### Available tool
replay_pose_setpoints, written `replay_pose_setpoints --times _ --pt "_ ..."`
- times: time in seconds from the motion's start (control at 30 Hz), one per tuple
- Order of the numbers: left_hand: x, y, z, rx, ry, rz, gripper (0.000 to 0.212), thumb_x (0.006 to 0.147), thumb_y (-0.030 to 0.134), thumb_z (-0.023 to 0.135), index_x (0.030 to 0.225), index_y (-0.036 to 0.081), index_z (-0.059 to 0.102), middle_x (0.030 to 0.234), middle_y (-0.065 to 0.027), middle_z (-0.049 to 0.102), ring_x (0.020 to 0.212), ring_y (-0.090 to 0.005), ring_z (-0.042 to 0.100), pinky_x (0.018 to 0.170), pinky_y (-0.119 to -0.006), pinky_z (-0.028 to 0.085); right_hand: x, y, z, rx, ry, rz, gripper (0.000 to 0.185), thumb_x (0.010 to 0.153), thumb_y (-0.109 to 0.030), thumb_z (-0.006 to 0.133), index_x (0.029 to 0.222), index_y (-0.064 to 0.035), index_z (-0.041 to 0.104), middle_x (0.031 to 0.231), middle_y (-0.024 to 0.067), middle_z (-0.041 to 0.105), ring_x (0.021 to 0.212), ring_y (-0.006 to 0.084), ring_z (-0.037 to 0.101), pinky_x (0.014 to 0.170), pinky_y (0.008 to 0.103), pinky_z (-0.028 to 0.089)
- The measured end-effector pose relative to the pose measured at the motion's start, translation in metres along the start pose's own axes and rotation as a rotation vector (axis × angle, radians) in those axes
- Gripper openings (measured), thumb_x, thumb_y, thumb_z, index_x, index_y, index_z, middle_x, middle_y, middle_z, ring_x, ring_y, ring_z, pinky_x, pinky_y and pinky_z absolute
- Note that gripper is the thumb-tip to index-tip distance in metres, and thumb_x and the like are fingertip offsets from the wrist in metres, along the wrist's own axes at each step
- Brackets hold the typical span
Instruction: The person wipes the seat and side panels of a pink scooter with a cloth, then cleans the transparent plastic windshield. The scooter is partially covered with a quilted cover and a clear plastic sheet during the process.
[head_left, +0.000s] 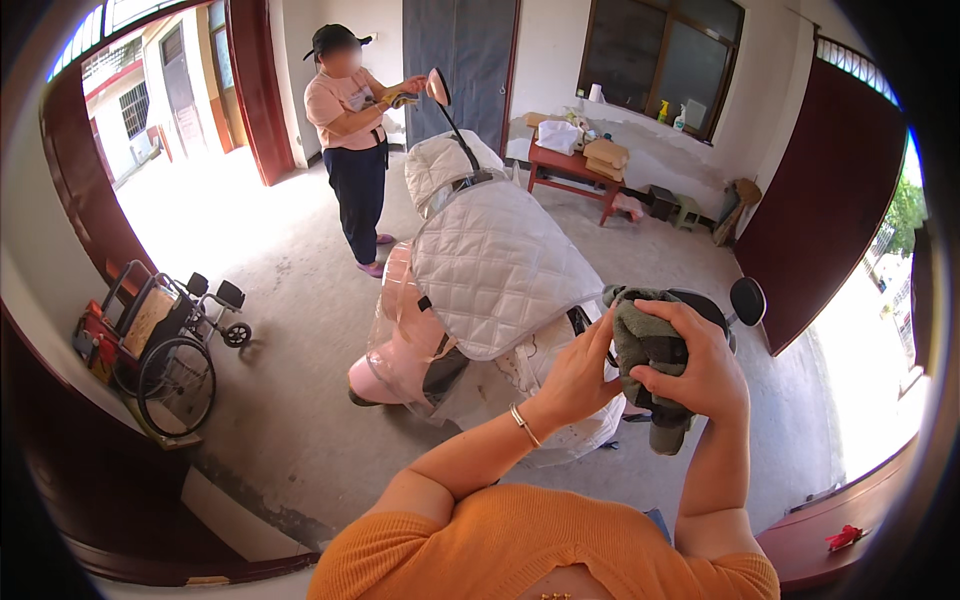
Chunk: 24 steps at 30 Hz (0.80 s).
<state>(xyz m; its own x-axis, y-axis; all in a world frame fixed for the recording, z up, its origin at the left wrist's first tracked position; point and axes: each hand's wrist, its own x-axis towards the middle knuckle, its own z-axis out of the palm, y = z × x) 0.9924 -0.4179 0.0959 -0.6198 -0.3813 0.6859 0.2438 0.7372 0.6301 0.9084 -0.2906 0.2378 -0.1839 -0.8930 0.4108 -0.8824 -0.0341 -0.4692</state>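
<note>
My right hand (697, 360) grips a bunched dark green cloth (637, 330) at the near end of a scooter. My left hand (577, 367) lies against the cloth's left side, fingers extended. Part of a black object (701, 306) shows behind the cloth; its shape is mostly hidden by the cloth and my right hand. Just to the right juts a round black mirror (748, 301). The pink scooter (375, 379) wears a quilted white cover (502, 262) and a clear plastic sheet (397, 300). At its far end rises another mirror (439, 87) on a black stalk.
Across the scooter a person (349, 112) in a cap holds a cloth (401, 99) beside the far mirror. A folded wheelchair (165, 330) stands left. At the back, a red table (577, 166) bears bags and boxes. Dark red doors (821, 187) flank the room.
</note>
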Motion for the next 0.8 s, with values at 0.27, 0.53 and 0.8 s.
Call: replay_pose_setpoints --times 0.27,0.53,0.8 --pt "-0.001 -0.004 -0.003 -0.091 0.014 0.037 0.097 0.070 0.010 0.076 0.147 -0.002 0.018 0.137 -0.0261 0.043 0.120 -0.0398 0.050 0.094 -0.041 0.047 -0.030 0.027 0.025 0.190 0.233 0.046 0.060 0.061 -0.009 0.078 0.117 -0.0031 0.058 0.106 0.0116 0.064 0.097 0.0221 0.063 0.087 0.0317 0.049" --pt "0.000 0.000 0.002 -0.117 -0.009 0.018 0.095 0.072 0.010 0.077 0.146 -0.003 0.019 0.135 -0.0260 0.045 0.119 -0.0387 0.052 0.095 -0.041 0.046 -0.069 0.093 0.049 0.666 0.336 0.086 0.069 0.057 -0.007 0.077 0.121 -0.0006 0.052 0.113 0.0061 0.057 0.105 0.0161 0.055 0.093 0.0292 0.043" --pt "0.003 -0.010 0.003 -0.056 0.098 0.036 0.096 0.067 0.012 0.083 0.145 0.001 0.028 0.119 -0.0202 0.057 0.107 -0.0334 0.059 0.087 -0.038 0.050 -0.069 0.121 0.081 1.019 0.315 0.161 0.070 0.067 -0.016 0.081 0.127 -0.0023 0.048 0.116 0.0021 0.055 0.108 0.0114 0.051 0.096 0.0274 0.039"
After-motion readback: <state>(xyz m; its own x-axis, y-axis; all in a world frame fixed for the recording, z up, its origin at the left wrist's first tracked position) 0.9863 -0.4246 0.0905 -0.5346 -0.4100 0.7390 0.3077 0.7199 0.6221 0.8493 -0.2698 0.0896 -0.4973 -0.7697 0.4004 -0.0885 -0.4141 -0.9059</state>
